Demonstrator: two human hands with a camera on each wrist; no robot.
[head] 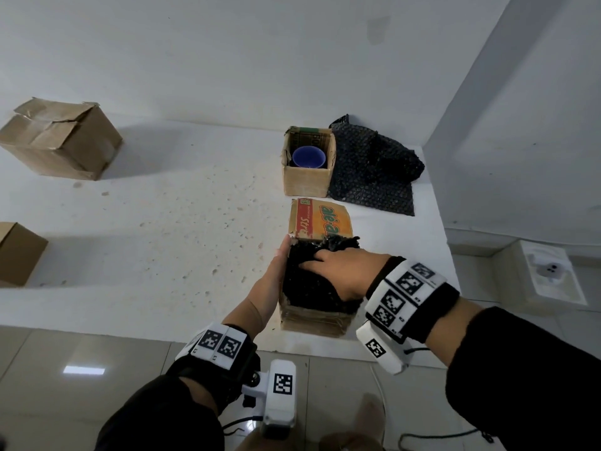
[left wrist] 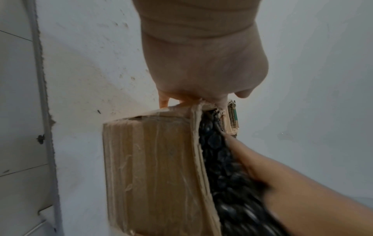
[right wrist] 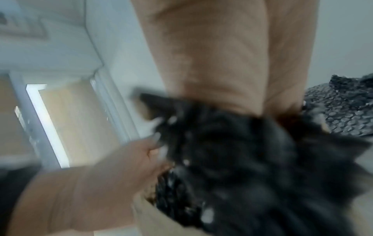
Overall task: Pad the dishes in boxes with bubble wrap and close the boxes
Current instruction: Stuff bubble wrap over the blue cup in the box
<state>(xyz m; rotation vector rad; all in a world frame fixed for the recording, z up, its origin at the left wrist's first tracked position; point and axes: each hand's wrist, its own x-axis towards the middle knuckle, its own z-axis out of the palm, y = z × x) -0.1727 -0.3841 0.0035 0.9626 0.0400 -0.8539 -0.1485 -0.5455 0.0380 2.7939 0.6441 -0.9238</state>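
The near cardboard box [head: 313, 320] stands at the white platform's front edge, stuffed with black bubble wrap [head: 309, 288]. Its printed flap [head: 320, 222] lies open on the far side. My right hand [head: 341, 271] presses down on the wrap with spread fingers, their tips sunk into it. My left hand [head: 273, 278] lies along the box's left wall with straight fingers; the left wrist view shows the wall [left wrist: 151, 167] held between thumb and fingers of that hand [left wrist: 201, 71]. Whatever dish is under the wrap is hidden. The right wrist view is blurred: wrap [right wrist: 242, 159], palm [right wrist: 222, 63].
Behind stands a second open box [head: 305, 183] with a blue bowl [head: 309, 157] inside. Loose black bubble wrap [head: 374, 170] lies to its right, against the wall. Two more cardboard boxes [head: 61, 138] [head: 16, 252] sit far left. Tiled floor [head: 81, 369] lies below the platform edge.
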